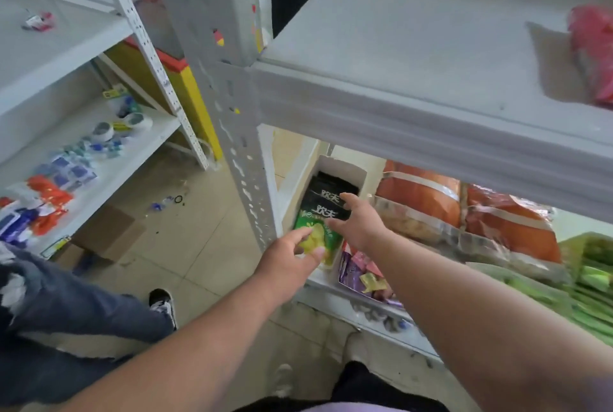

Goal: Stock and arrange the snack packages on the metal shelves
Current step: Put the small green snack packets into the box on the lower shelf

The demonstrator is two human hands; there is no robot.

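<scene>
Head view: left hand [292, 255] pinching green chip packet [316, 237] at white box [345, 169] front, right hand [356, 222] spread flat against black packets [328, 199] behind, likely keeping row upright.

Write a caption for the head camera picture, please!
Both hands, left hand and right hand, tuck a green snack packet into a white box.

- Pale tiled floor [185, 239] across the lower middle of the frame, scattered with small bits of litter.
- White metal rack [156, 56] at the left, its upright punched with holes.
- Flattened cardboard box [109, 232] on the floor at the foot of that rack.
- Yellow panel with a red edge [190, 86] behind, centre left.
- Grey perforated post [232, 119] in the centre, bare grey board [414, 46] at upper right.
- Soft, even light throughout.
</scene>
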